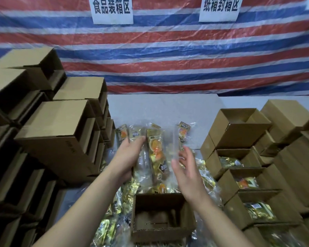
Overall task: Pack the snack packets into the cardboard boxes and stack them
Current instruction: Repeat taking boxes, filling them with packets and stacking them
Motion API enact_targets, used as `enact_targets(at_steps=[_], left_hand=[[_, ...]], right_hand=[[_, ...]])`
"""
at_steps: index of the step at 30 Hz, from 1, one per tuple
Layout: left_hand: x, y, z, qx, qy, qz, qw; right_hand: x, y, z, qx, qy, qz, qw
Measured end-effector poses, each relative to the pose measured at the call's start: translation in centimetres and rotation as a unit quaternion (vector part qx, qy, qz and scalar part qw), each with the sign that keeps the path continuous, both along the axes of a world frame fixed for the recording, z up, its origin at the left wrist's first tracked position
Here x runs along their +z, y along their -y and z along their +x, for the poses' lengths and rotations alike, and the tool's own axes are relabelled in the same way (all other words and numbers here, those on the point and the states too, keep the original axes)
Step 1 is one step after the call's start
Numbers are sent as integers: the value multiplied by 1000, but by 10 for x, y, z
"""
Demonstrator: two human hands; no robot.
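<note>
Your left hand (128, 158) holds the bag of snack packets (156, 154) upright above the open box (161, 218); your right hand (185, 169) is released beside it. Steady both sides, then lower it straight in.

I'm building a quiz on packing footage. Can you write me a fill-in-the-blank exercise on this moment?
1. The left hand holds a clear bag of snack packets above an ___ cardboard box.
2. The right hand is ___, gripping nothing.
3. The filled boxes stand on the person's ___ side.

Missing: empty; open; right
</note>
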State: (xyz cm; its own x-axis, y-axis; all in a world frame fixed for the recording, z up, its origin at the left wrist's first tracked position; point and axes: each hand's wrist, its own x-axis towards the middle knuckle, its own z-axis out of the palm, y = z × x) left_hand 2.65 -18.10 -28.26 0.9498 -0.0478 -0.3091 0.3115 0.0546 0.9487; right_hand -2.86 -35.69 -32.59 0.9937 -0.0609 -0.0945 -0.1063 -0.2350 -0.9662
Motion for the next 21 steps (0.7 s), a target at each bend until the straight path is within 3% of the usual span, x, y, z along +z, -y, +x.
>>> enact_targets(at_steps=[6, 11, 16, 19, 21], left_hand=[[46, 64, -14, -70, 61, -66, 993], [56, 65, -5, -188, 105, 42, 976], [18, 16, -6, -256, 91, 132, 953], [-48, -21, -30, -253, 31, 241, 936], [-93, -38, -57, -274, -16, 255, 927]], right_hand=[[69, -7, 30, 88, -5, 155, 984], [70, 15, 30, 94, -21, 233, 968], [56, 37, 20, 113, -50, 177, 976], [42, 41, 11, 182, -73, 112, 974], [32, 38, 6, 225, -74, 38, 971]])
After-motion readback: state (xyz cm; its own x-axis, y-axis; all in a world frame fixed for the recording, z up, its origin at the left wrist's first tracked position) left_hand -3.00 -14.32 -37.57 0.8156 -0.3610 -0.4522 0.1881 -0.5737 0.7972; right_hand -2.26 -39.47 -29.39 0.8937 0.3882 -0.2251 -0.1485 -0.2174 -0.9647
